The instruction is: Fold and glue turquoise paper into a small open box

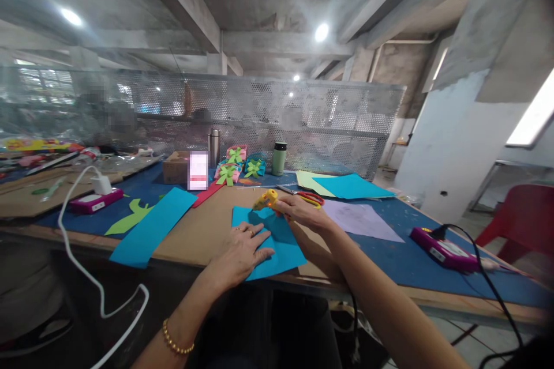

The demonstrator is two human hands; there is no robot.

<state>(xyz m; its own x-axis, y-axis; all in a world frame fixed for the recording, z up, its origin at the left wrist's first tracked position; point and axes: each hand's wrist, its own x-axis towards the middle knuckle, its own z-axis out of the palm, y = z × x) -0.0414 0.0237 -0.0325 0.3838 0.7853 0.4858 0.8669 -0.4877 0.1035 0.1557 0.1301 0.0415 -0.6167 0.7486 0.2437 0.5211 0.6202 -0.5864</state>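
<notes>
A blue paper sheet [283, 253] lies on brown cardboard [190, 230] at the table's front edge. My left hand [246, 247] rests flat on its left part, fingers spread and holding nothing. My right hand [298, 210] is closed around a yellow glue gun [267, 200], whose tip points left over the sheet's back edge. Red-handled scissors [312, 200] lie just behind my right hand. To the left, a long blue paper strip [156, 228] overlaps the cardboard.
Green-bowed paper pieces [228, 174], a green cup [279, 159], a steel bottle [214, 147] and a lit screen [198, 170] stand at the back. Purple power strips [445, 251] sit at both sides. Lilac paper [361, 219] lies right.
</notes>
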